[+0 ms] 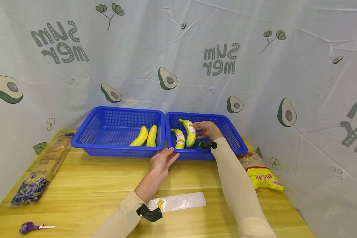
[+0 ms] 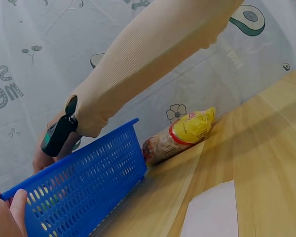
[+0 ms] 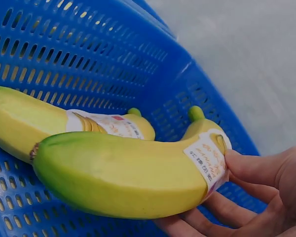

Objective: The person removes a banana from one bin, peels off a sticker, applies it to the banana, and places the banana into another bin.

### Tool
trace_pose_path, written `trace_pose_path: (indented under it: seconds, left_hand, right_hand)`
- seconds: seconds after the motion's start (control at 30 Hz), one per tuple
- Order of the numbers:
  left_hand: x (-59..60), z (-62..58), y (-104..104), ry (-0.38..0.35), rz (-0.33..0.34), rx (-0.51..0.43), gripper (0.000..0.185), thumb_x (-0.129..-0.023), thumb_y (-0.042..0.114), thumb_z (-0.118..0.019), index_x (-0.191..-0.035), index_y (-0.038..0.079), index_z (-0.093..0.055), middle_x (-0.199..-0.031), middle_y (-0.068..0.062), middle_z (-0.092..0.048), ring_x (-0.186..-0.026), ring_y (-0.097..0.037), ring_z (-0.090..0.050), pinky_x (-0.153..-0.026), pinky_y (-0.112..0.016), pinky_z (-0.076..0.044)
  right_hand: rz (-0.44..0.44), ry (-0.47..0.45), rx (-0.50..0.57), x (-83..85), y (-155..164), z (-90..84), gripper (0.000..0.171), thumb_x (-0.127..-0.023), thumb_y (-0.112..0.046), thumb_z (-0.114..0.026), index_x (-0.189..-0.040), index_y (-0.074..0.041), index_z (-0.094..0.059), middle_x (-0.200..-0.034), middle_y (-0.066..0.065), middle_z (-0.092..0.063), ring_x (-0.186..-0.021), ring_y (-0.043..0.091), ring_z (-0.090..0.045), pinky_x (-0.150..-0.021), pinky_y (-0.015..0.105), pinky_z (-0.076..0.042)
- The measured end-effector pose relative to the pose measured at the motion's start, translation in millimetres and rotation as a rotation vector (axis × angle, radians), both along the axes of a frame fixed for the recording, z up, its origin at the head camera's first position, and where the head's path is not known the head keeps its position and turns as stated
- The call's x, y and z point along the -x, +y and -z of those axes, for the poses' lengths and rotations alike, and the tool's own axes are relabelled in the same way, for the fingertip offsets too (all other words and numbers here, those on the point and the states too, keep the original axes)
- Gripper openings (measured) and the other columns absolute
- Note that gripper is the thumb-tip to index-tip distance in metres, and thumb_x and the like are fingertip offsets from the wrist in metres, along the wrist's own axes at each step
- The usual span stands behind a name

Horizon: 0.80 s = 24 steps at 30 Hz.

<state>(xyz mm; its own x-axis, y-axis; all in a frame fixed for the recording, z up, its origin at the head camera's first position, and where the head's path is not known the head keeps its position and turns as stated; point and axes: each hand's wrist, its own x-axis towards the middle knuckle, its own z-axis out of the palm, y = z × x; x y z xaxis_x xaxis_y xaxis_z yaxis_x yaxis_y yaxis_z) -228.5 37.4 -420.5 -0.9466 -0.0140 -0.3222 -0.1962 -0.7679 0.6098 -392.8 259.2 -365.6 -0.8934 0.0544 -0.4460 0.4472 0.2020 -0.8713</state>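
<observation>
Two blue mesh baskets stand side by side at the back of the wooden table. Inside the right basket [image 1: 233, 132], my right hand [image 1: 206, 129] holds a labelled yellow-green banana [image 1: 190, 134] by its stem end, fingers curled round it [image 3: 123, 175]. A second labelled banana [image 1: 179, 138] lies beside it in the same basket [image 3: 19, 123]. My left hand [image 1: 163, 161] rests with fairly straight fingers against the front rim of the right basket [image 2: 84, 182]. The left basket [image 1: 107, 132] holds two plain bananas [image 1: 145, 136].
A flat clear wrapper with a banana sticker [image 1: 178, 202] lies on the table near my left forearm. A yellow snack bag [image 1: 260, 172] lies at the right, a long noodle packet [image 1: 44, 167] at the left, and a purple lollipop [image 1: 29, 227] at the front left. Avocado-print cloth surrounds the table.
</observation>
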Motion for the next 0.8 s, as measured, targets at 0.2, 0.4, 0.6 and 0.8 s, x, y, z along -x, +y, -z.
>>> trace_pose_path:
  seconds: [0.2,0.4,0.6,0.8]
  left_hand:
    - [0.6,-0.6,0.3,-0.002,-0.007,-0.007,0.015,-0.098,-0.012,-0.07,-0.107,-0.006,-0.06,-0.092,-0.013,-0.068,-0.075,-0.019,-0.073,-0.086,-0.04,-0.067]
    - [0.1,-0.6,-1.0,-0.006,-0.013,0.0,0.014,-0.098,-0.013,-0.069,-0.107,-0.006,-0.061,-0.093,-0.014,-0.068,-0.075,-0.019,-0.073,-0.086,-0.04,-0.067]
    - [-0.1,-0.9,-0.5,0.004,-0.002,-0.003,0.014,-0.099,-0.011,-0.069,-0.107,-0.005,-0.059,-0.094,-0.015,-0.067,-0.076,-0.018,-0.073,-0.087,-0.04,-0.067]
    - [-0.7,-1.5,-0.1,0.002,-0.003,0.001,0.014,-0.099,-0.011,-0.069,-0.106,-0.005,-0.059,-0.093,-0.013,-0.068,-0.075,-0.018,-0.073,-0.086,-0.039,-0.067]
  right_hand:
    - [-0.056,-0.041,-0.026,0.3,-2.3,3.9,0.05,-0.111,-0.015,-0.062,-0.159,-0.005,-0.051,-0.145,0.018,-0.056,-0.111,0.031,-0.064,-0.111,0.049,-0.056]
    - [-0.134,-0.08,-0.08,1.8,-6.5,8.6,0.051,-0.113,-0.013,-0.058,-0.162,-0.005,-0.047,-0.154,0.021,-0.053,-0.115,0.029,-0.064,-0.1,0.043,-0.063]
    - [-0.174,-0.078,-0.191,-0.3,-5.4,8.5,0.046,-0.112,-0.013,-0.061,-0.155,0.001,-0.054,-0.138,0.02,-0.063,-0.11,0.028,-0.066,-0.091,0.035,-0.065]
    - [-0.185,-0.064,-0.248,-2.3,-3.1,8.9,0.039,-0.109,-0.01,-0.065,-0.143,0.009,-0.062,-0.097,0.011,-0.072,-0.088,0.022,-0.072,-0.079,0.031,-0.066]
